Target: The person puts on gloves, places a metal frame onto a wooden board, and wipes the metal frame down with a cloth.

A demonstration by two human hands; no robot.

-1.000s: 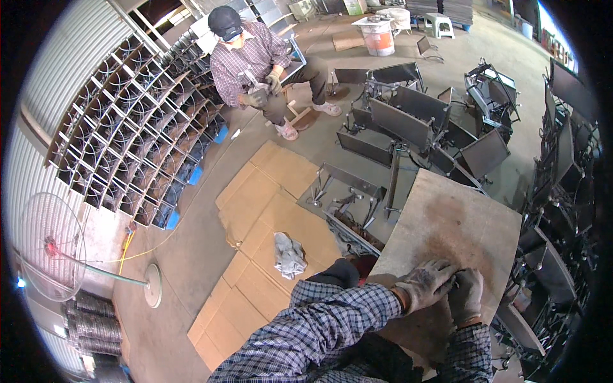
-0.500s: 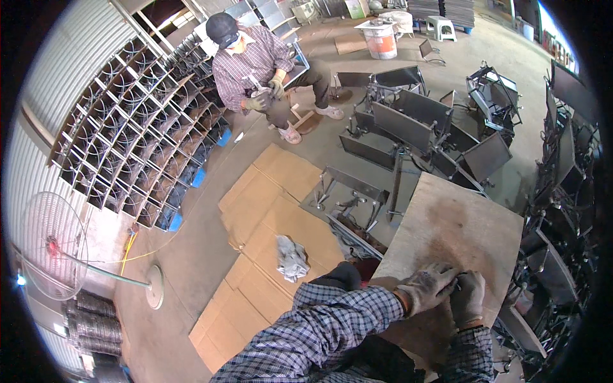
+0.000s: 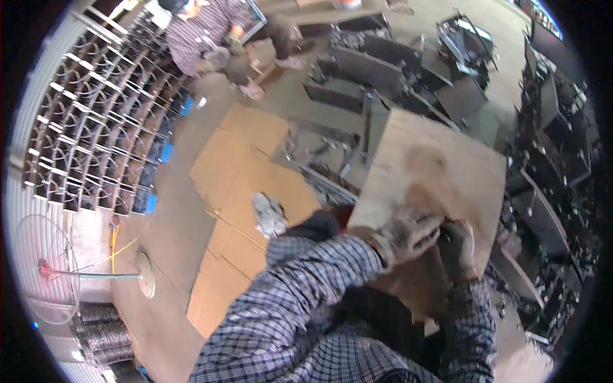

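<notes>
Both of my hands wear dirty grey work gloves and meet above a wooden board with a brown smudge across it. My left hand is bent with its fingertips drawn together toward the right. Close against those fingertips, my right hand is closed. Whatever lies between the two hands is too small and too blurred to name. The board's near part is hidden behind my hands and checked sleeves.
Flattened cardboard covers the floor at left, with a crumpled grey cloth on it. Black metal frames stand ahead, and more parts pile up on the right. A co-worker sits at far left, near a fan.
The view has tilted downward, so the board, cardboard and co-worker appear higher and further left. My hands stay together over the board.
</notes>
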